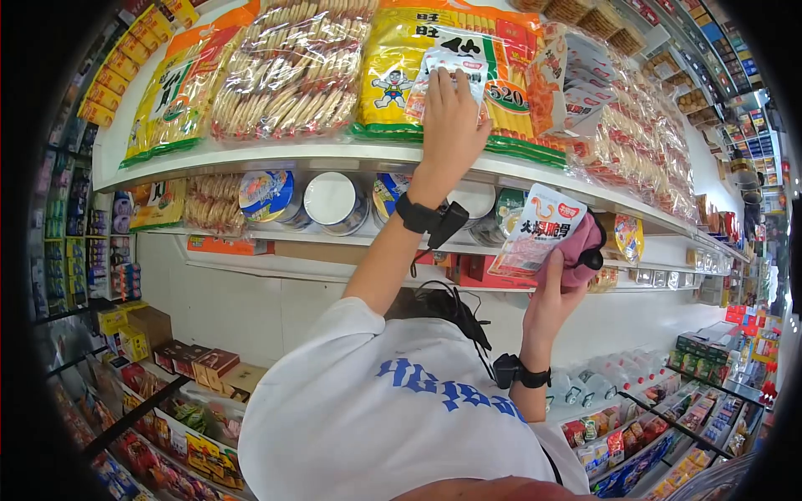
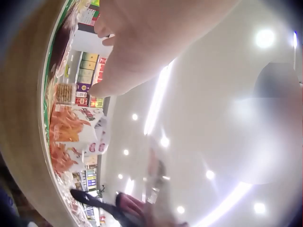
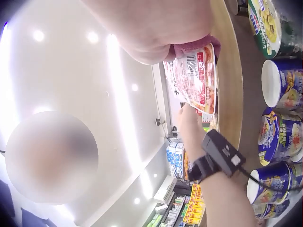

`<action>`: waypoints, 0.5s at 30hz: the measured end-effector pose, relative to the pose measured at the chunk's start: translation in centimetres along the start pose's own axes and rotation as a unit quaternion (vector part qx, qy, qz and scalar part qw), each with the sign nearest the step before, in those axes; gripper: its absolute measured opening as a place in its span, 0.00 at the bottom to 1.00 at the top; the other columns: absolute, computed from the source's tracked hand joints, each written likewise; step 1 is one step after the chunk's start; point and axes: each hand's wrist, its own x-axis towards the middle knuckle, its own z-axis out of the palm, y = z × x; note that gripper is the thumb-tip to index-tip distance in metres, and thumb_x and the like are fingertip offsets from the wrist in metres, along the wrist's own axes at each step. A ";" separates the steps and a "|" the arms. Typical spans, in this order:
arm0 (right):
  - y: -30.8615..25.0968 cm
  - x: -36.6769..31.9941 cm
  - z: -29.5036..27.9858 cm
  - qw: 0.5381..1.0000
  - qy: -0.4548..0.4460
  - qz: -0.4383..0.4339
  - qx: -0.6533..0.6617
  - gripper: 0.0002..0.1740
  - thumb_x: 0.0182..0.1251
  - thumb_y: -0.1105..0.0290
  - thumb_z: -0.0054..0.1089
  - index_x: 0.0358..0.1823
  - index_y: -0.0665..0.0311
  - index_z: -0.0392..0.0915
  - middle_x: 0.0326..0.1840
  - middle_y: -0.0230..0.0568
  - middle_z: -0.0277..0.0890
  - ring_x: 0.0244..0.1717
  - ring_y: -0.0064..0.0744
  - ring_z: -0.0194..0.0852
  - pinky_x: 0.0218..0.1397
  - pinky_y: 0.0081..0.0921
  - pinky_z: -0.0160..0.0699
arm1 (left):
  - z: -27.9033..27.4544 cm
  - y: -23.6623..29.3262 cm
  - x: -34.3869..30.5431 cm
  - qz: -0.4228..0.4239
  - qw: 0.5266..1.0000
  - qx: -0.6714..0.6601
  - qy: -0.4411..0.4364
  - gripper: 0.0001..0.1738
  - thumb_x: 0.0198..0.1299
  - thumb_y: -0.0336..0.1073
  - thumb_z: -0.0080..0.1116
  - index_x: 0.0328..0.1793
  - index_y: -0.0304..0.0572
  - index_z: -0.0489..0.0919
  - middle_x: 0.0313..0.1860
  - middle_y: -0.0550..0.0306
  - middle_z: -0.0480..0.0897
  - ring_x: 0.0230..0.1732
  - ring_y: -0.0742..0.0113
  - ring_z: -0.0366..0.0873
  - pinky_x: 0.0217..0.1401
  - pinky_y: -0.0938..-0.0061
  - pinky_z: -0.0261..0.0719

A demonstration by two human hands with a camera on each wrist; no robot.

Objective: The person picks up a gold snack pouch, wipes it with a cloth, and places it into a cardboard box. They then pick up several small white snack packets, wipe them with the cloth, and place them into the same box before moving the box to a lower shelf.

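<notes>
My left hand (image 1: 455, 121) rests its fingers on the front of a white and orange snack packet (image 1: 455, 63), with the thumb apart to the side. This packet stands against a large yellow rice cracker bag (image 1: 391, 71) on the upper shelf. Lower and to the right, my right hand (image 1: 554, 296) grips a pink cloth item (image 1: 576, 255) with a black part, and a similar snack packet (image 1: 539, 225) along with it. The right wrist view shows the printed back of that held packet (image 3: 196, 78). To the right on the shelf, matching packets (image 1: 585, 92) stand in a row.
Clear bags of rice crackers (image 1: 292, 67) flank the yellow bag. Below the upper shelf edge (image 1: 334, 150), instant noodle tubs (image 1: 334, 200) line a lower shelf. A cabled camera (image 1: 449, 225) is strapped to my left wrist. Bottles (image 1: 597, 384) stand lower right.
</notes>
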 end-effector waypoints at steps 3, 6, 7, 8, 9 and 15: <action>-0.6 0.4 -1.0 1.000 -0.004 0.002 0.000 0.16 0.72 0.74 0.63 0.58 0.67 0.73 0.50 0.31 0.77 0.51 0.18 0.73 0.55 0.20 0.71 | 0.6 -0.4 -0.4 0.011 0.998 -0.051 0.030 0.35 0.57 0.34 0.65 0.70 0.27 0.67 0.64 0.29 0.71 0.70 0.36 0.67 0.73 0.54 0.66; -0.4 1.5 -2.0 0.999 0.005 0.020 0.024 0.16 0.72 0.73 0.63 0.58 0.67 0.73 0.51 0.32 0.77 0.51 0.19 0.74 0.55 0.21 0.72 | -0.6 -0.7 -0.3 -0.076 0.967 -0.241 0.018 0.27 0.65 0.30 0.56 0.69 0.25 0.69 0.61 0.43 0.77 0.59 0.54 0.78 0.67 0.70 0.71; -0.4 1.8 -2.5 1.000 0.002 0.019 0.013 0.16 0.73 0.72 0.63 0.58 0.67 0.73 0.51 0.32 0.77 0.51 0.19 0.74 0.55 0.21 0.72 | -1.4 -0.4 -0.4 -0.133 0.932 -0.334 0.039 0.25 0.67 0.30 0.54 0.68 0.25 0.69 0.61 0.44 0.78 0.58 0.57 0.79 0.66 0.72 0.71; -0.6 2.1 -2.9 1.000 -0.003 0.018 0.004 0.16 0.73 0.72 0.63 0.58 0.67 0.73 0.52 0.32 0.77 0.51 0.20 0.74 0.55 0.21 0.72 | -2.0 -0.7 -0.4 -0.151 0.899 -0.406 0.063 0.23 0.69 0.29 0.52 0.68 0.26 0.70 0.61 0.47 0.79 0.58 0.59 0.79 0.64 0.72 0.73; -0.7 2.4 -3.3 1.000 -0.008 0.019 -0.005 0.16 0.73 0.71 0.63 0.58 0.67 0.73 0.52 0.32 0.77 0.51 0.20 0.74 0.55 0.21 0.72 | -2.6 -0.9 -0.4 -0.165 0.860 -0.474 0.089 0.20 0.71 0.28 0.49 0.67 0.27 0.71 0.60 0.49 0.79 0.59 0.61 0.79 0.63 0.71 0.74; -0.4 4.1 -5.7 0.998 -0.027 0.026 0.054 0.17 0.74 0.70 0.62 0.59 0.68 0.73 0.53 0.33 0.78 0.50 0.19 0.74 0.54 0.20 0.71 | -2.4 -2.7 -0.4 -0.220 0.674 -0.688 0.154 0.27 0.65 0.24 0.55 0.71 0.32 0.69 0.61 0.50 0.79 0.60 0.61 0.79 0.63 0.64 0.78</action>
